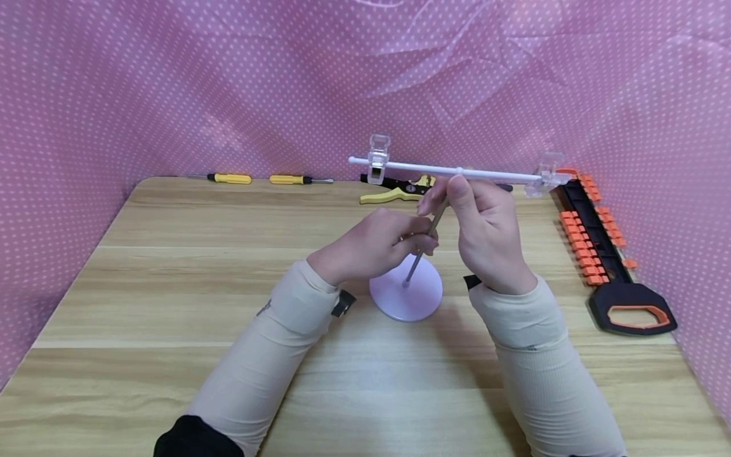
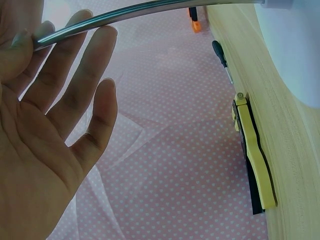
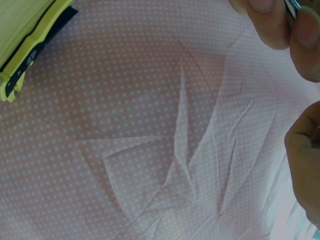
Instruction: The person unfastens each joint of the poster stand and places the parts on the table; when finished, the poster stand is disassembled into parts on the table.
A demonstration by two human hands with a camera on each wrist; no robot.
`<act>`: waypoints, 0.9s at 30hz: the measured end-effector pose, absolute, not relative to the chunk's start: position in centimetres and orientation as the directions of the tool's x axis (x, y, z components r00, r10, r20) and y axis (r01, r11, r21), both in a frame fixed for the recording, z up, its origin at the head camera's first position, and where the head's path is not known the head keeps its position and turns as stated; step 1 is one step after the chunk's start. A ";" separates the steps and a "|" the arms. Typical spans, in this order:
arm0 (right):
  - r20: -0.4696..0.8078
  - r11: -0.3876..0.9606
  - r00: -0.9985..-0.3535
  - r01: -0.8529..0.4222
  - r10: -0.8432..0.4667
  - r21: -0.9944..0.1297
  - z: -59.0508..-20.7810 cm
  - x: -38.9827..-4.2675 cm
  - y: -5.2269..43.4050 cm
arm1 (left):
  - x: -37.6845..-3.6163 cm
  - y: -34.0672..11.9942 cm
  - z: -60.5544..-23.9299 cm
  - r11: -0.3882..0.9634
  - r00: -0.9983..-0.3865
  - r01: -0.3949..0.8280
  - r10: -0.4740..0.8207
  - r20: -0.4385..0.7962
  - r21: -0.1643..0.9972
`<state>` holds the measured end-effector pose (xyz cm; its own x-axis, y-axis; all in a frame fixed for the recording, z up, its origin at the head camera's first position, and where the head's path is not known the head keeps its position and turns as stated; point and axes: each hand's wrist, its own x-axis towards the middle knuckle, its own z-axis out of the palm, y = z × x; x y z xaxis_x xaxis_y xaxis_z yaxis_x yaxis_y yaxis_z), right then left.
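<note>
A T-shaped clip stand has a round white base (image 1: 406,304), a thin metal rod (image 1: 419,261) and a white crossbar (image 1: 417,168). One clear clip (image 1: 379,155) is on the crossbar's left part, another clear clip (image 1: 547,174) near its right end. Low on the metal rod's upper half, my left hand (image 1: 379,244) pinches it; in the left wrist view the thumb meets the rod (image 2: 145,11) while the other fingers extend behind it. Higher up, my right hand (image 1: 491,222) grips the rod just under the crossbar, thumb at the joint. The right wrist view shows only some fingertips (image 3: 306,35) around the rod.
Yellow-handled wire strippers (image 1: 394,193) lie at the table's back edge, beside two yellow screwdrivers (image 1: 231,178) further left. A black bar with orange blocks and a loop handle (image 1: 631,308) lies on the right. Pink dotted cloth (image 1: 320,82) hangs around the table.
</note>
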<state>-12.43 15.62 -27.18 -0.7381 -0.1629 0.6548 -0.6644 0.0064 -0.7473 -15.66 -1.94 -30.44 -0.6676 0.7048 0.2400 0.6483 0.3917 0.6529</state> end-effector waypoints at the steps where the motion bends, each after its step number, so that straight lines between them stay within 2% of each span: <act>1: 0.655 0.006 -0.738 -0.664 -0.162 -0.747 -27.2 -12.4 15.6 | -15.7 -1.9 -30.4 0.393 -0.668 0.649 0.705 0.240 0.652; 27: 0.653 -0.030 -0.740 -0.658 -0.163 -0.753 -27.3 -12.3 15.6 | -15.6 -1.9 -30.5 0.396 -0.662 0.659 0.709 0.243 0.640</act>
